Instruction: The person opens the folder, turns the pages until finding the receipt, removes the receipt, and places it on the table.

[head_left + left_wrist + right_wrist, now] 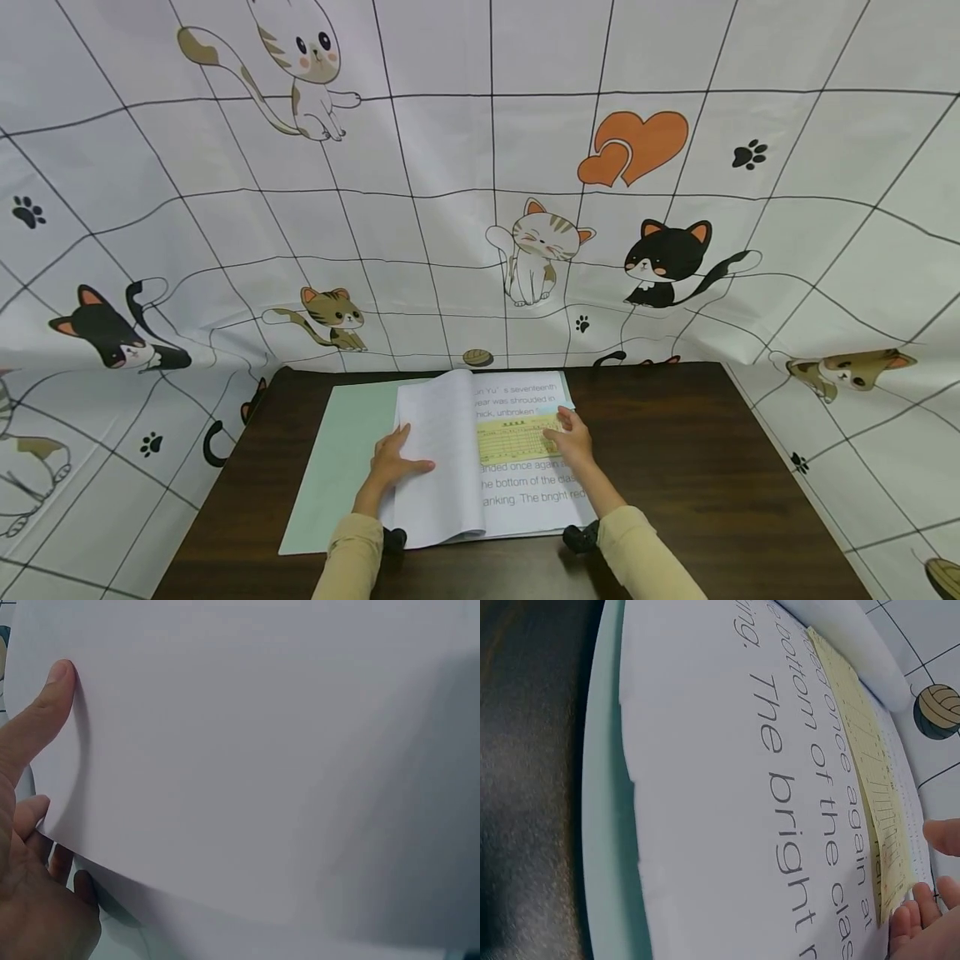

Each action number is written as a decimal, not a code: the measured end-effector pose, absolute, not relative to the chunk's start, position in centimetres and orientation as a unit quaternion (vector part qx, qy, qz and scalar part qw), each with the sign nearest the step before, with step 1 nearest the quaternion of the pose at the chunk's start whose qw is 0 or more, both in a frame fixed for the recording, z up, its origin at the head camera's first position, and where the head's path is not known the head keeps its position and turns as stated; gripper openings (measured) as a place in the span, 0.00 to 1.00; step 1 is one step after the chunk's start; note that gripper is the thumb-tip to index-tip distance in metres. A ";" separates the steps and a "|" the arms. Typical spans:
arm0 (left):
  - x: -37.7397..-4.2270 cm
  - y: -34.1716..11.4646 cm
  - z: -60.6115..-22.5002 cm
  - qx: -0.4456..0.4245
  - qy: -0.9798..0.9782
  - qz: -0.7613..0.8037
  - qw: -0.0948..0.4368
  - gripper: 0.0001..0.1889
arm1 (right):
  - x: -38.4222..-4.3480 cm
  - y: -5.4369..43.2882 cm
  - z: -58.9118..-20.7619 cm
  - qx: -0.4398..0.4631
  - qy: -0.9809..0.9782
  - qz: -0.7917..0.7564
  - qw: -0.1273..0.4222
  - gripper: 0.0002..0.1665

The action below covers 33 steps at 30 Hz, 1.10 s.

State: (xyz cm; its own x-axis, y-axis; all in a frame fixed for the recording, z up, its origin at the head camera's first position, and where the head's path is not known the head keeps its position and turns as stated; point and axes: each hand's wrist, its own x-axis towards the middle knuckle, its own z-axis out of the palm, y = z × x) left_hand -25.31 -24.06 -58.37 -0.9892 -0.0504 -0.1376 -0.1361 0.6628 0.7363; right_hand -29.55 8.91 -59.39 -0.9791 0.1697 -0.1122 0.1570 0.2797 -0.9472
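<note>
An open booklet (pixel 480 467) with a pale green cover (pixel 337 467) lies on the dark wooden table (pixel 675 467). My left hand (pixel 393 462) holds a curling bundle of blank turned pages (pixel 438 467), thumb on top and fingers under the sheets; the left wrist view shows the thumb (pixel 41 712) on the white paper (pixel 262 750). My right hand (pixel 573 437) rests with straight fingers on the printed right page, at the end of a yellow slip (pixel 517 437) lying across the text. In the right wrist view the fingertips (pixel 922 915) touch that yellow slip (pixel 866 772).
A white cloth printed with cats, hearts and paw marks (pixel 525 167) hangs behind and around the table. Bare dark tabletop (pixel 735 500) stretches to the right of the booklet, with a narrower strip on the left (pixel 240 508).
</note>
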 end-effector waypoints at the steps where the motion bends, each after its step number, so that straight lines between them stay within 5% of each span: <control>1: -25.3 -24.1 -58.4 -0.050 0.909 0.410 0.051 0.55 | -29.6 9.0 -59.4 -0.101 -0.801 0.591 0.001 0.37; 33: -24.7 -24.6 -58.8 -0.038 0.904 0.420 0.070 0.57 | -30.0 9.2 -60.5 -0.060 -0.878 0.475 -0.019 0.47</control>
